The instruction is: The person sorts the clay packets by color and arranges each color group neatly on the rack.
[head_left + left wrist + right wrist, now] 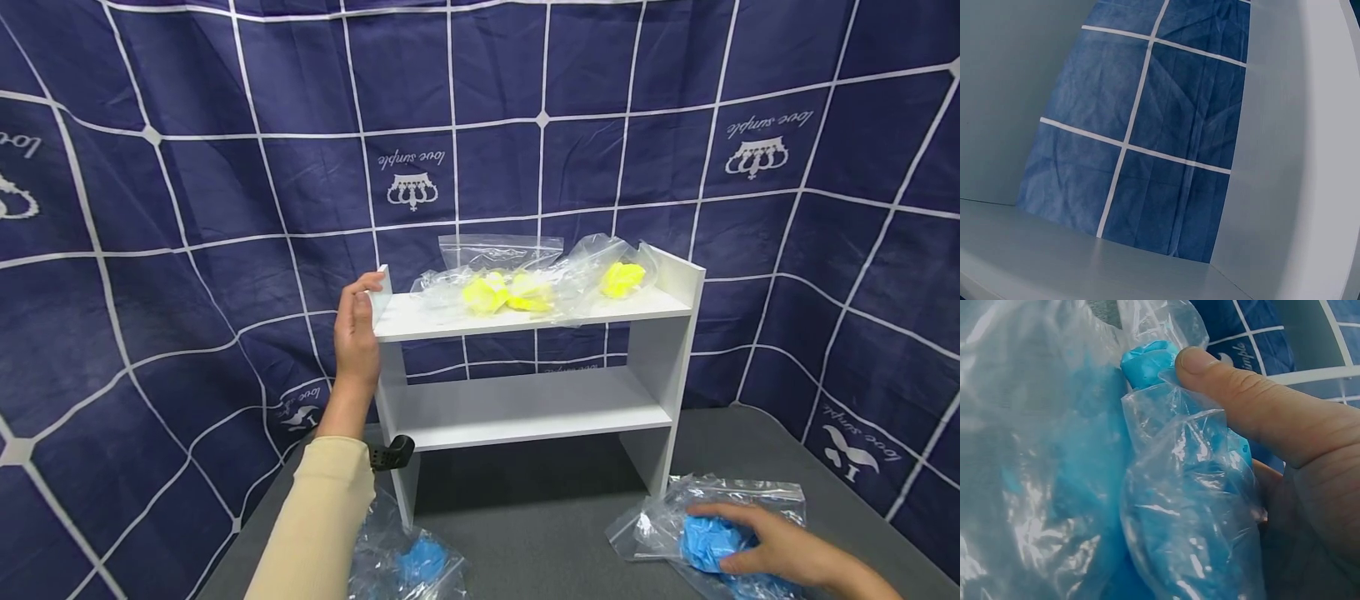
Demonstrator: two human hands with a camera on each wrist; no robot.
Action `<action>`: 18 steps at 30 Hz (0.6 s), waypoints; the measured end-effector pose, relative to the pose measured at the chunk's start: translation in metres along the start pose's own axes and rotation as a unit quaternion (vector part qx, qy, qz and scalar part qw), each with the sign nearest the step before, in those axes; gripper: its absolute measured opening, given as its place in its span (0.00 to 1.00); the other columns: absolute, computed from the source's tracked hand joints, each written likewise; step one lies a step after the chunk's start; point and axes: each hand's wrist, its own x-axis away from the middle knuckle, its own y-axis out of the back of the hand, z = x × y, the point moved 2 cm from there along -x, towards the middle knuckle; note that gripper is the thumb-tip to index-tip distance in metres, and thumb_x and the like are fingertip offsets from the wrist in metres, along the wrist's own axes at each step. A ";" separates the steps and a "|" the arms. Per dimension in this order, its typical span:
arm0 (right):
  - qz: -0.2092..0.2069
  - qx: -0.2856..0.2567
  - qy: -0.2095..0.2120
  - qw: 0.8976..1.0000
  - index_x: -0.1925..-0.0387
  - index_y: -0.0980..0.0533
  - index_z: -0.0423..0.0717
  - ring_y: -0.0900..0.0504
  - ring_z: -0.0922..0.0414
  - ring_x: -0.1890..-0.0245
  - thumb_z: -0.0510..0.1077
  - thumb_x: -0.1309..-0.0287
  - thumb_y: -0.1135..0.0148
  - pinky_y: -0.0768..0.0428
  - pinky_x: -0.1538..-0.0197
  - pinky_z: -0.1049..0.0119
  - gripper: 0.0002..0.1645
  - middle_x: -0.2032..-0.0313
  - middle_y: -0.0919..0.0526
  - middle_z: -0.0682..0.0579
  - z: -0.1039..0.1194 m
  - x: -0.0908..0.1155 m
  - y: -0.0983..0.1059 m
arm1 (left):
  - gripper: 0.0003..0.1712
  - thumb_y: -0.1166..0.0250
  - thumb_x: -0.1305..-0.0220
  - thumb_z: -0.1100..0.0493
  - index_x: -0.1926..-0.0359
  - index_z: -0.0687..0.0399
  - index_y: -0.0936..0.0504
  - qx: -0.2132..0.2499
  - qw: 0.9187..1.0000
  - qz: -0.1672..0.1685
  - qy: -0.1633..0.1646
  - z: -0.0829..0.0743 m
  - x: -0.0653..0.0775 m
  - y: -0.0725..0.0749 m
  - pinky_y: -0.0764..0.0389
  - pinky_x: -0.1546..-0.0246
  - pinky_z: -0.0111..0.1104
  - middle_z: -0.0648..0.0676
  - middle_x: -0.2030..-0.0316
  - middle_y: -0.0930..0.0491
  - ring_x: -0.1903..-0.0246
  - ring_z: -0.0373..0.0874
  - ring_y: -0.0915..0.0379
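Observation:
In the head view my left hand (356, 333) grips the left side panel of a white shelf (525, 408) near its top, with bent fingers at the panel's upper edge. My right hand (780, 542), low at the right, holds a clear plastic bag with a crumpled blue item (707, 542) inside. The right wrist view shows the thumb (1235, 394) pressed on the blue bundle and a bit of finger behind the plastic. More clear plastic (1029, 462) with blue in it lies beside. Only the shelf's boards (1279, 144) and the cloth behind appear in the left wrist view.
On the shelf's top board lie clear bags with yellow items (622, 279). Another bag with a blue item (422, 560) rests on the grey surface (525, 533) at front left, partly behind the left sleeve. Dark blue gridded cloth (495, 92) hangs around the back and sides.

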 end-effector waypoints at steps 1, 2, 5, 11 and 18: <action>-0.006 0.008 0.008 1.000 0.35 0.28 0.48 0.30 0.76 0.47 0.42 0.46 0.28 0.29 0.56 0.78 0.36 0.40 0.21 0.63 0.000 0.000 -0.001 | 0.22 0.59 0.21 0.56 0.52 0.76 0.30 0.001 1.000 0.001 -0.003 0.000 0.000 0.000 0.43 0.28 0.36 0.67 0.40 0.25 0.31 0.50 0.35; -0.011 0.016 0.014 1.000 0.35 0.28 0.48 0.29 0.76 0.48 0.42 0.47 0.28 0.29 0.56 0.78 0.36 0.41 0.20 0.62 0.000 -0.001 -0.002 | 0.23 0.58 0.21 0.55 0.52 0.76 0.30 0.001 1.000 0.001 -0.005 0.001 0.000 0.000 0.43 0.28 0.36 0.67 0.40 0.25 0.31 0.50 0.35; -0.023 0.038 0.023 0.999 0.36 0.27 0.49 0.29 0.75 0.49 0.43 0.49 0.26 0.29 0.57 0.78 0.37 0.43 0.19 0.60 -0.001 0.000 -0.004 | 0.25 0.58 0.21 0.53 0.53 0.76 0.30 -0.001 1.000 0.000 -0.008 0.000 0.000 0.000 0.43 0.28 0.35 0.67 0.40 0.25 0.31 0.50 0.34; -0.034 0.049 0.025 0.998 0.37 0.25 0.51 0.28 0.75 0.54 0.43 0.52 0.24 0.30 0.60 0.78 0.38 0.49 0.16 0.60 -0.002 -0.001 -0.008 | 0.22 0.58 0.22 0.56 0.53 0.77 0.32 -0.003 1.000 0.000 -0.003 0.000 0.000 0.000 0.43 0.28 0.35 0.65 0.40 0.24 0.31 0.45 0.34; -0.047 0.076 0.015 0.996 0.40 0.23 0.52 0.27 0.75 0.53 0.45 0.54 0.23 0.29 0.60 0.79 0.35 0.49 0.15 0.61 0.000 -0.002 -0.008 | 0.20 0.58 0.22 0.58 0.53 0.75 0.30 0.003 1.000 -0.003 -0.003 -0.001 -0.001 -0.001 0.43 0.28 0.35 0.65 0.40 0.24 0.31 0.52 0.35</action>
